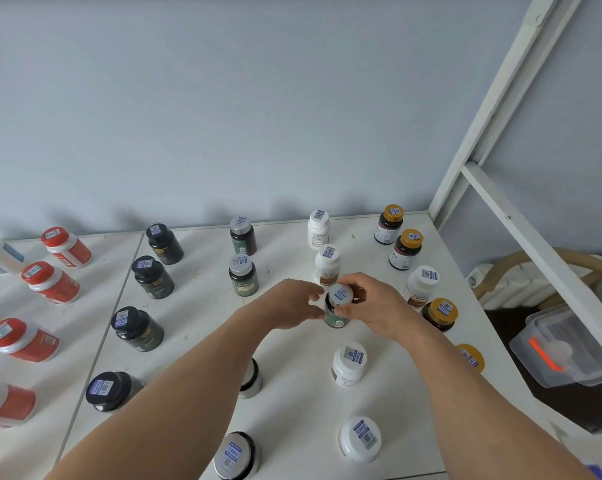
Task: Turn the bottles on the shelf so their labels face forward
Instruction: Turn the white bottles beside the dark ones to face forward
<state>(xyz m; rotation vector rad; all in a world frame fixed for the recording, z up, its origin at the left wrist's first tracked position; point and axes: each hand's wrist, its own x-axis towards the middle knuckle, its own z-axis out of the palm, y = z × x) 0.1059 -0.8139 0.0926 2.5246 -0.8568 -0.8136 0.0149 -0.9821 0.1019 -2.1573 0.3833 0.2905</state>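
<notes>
Head view. Both hands meet at one small green bottle point(336, 311) with a silver cap, standing upright on the white shelf point(292, 403), roughly mid-depth and right of centre. The bottle's long axis is vertical, so any turn is about that axis with the base staying on the shelf surface.

The right hand point(372, 308) comes in from the right, thumb and fingers curled round the cap and upper body of the bottle; it is gripping. The left hand point(294, 306) comes in from the left, fingertips closed against the bottle's left side at shoulder height; it looks like a pinch, steadying the body. The bottle sits directly between the two hands, both equally near. The right hand covers more of the cap, so it probably does the twisting.

Label direction: a green label shows on the bottle's near side below the fingers, but its print is too small to read, so whether it faces squarely forward cannot be told.

Neighbours: a white bottle point(327, 265) stands just behind the held one, and a gold-capped bottle point(441, 315) stands to the right, past the right wrist. Black bottles point(137, 329) and red bottles point(24, 339) stand well apart to the left.

Judgement: rotation in place needs little clearance; the white bottle behind is the nearest thing a knuckle could brush.
</notes>
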